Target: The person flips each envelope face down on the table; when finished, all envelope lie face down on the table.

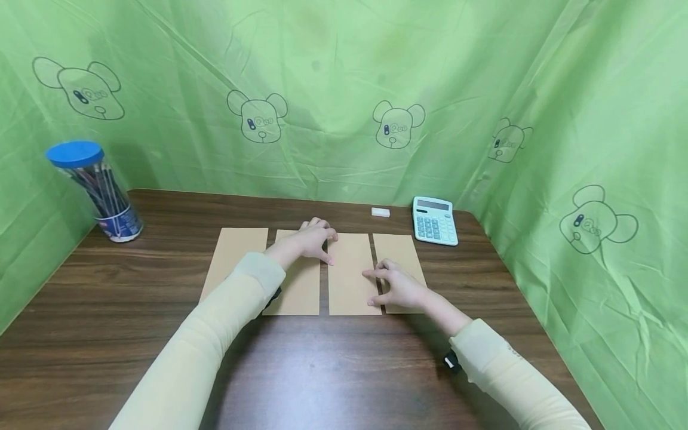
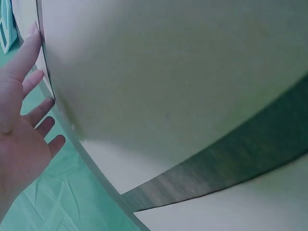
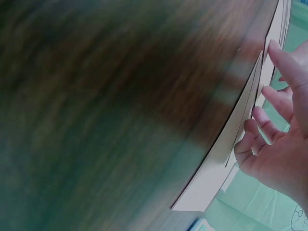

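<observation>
Several tan paper-like rectangles lie side by side on the wooden table, narrow gaps between them. My left hand (image 1: 310,240) reaches over the second sheet from the left (image 1: 295,292); its spread thumb and fingers are at the left and upper-left edge of the third sheet (image 1: 349,257). On that sheet's right side, the thumb and index finger of my right hand (image 1: 396,285) rest near the lower edge. The right palm is over the rightmost sheet (image 1: 398,251). In the right wrist view, the other right fingers (image 3: 257,139) bend loosely. Neither hand grips anything.
The leftmost sheet (image 1: 242,242) lies beside the left sleeve. A blue-lidded jar of pencils (image 1: 102,185) stands at the far left. A white eraser (image 1: 380,212) and a light blue calculator (image 1: 435,221) lie at the back. Green curtains (image 1: 333,89) enclose the table.
</observation>
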`<state>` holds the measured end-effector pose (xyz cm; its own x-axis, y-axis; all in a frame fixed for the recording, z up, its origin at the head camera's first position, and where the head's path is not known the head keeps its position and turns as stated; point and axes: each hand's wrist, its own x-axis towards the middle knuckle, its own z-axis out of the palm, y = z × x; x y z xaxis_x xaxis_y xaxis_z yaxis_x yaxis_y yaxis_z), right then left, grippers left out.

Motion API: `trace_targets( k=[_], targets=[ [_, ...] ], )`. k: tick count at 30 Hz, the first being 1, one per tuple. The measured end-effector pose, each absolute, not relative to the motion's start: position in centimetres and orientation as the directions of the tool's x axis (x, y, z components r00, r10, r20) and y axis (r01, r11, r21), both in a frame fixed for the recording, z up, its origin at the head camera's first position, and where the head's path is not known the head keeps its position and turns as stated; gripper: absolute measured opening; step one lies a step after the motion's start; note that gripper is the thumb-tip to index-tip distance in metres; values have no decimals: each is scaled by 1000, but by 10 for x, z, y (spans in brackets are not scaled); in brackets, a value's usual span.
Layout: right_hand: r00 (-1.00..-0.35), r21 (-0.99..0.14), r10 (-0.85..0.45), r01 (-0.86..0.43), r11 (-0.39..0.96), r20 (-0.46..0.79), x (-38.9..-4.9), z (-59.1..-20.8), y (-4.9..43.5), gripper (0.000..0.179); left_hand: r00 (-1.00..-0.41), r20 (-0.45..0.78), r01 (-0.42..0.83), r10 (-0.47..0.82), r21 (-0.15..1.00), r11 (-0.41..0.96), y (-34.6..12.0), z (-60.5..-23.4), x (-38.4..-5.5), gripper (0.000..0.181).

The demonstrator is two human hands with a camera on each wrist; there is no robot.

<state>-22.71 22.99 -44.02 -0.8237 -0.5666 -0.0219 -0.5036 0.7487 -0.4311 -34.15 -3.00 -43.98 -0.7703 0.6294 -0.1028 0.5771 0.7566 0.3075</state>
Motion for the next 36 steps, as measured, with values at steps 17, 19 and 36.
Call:
trace_targets(
  k=[17, 19, 36],
  targets=[
    [-861, -394, -504, -486, 780, 66, -223, -423, 311, 73, -754, -115, 600, 647, 280, 749, -25, -438, -337, 70],
    [-860, -394, -509, -483, 782, 43, -223, -425, 321, 74, -755, -120, 597, 645, 281, 751, -25, -438, -337, 70],
    [-855, -363, -512, -451, 815, -87, -227, -443, 351, 78, -745, -153, 617, 649, 212, 758, -25, -428, -339, 70]
  ],
)
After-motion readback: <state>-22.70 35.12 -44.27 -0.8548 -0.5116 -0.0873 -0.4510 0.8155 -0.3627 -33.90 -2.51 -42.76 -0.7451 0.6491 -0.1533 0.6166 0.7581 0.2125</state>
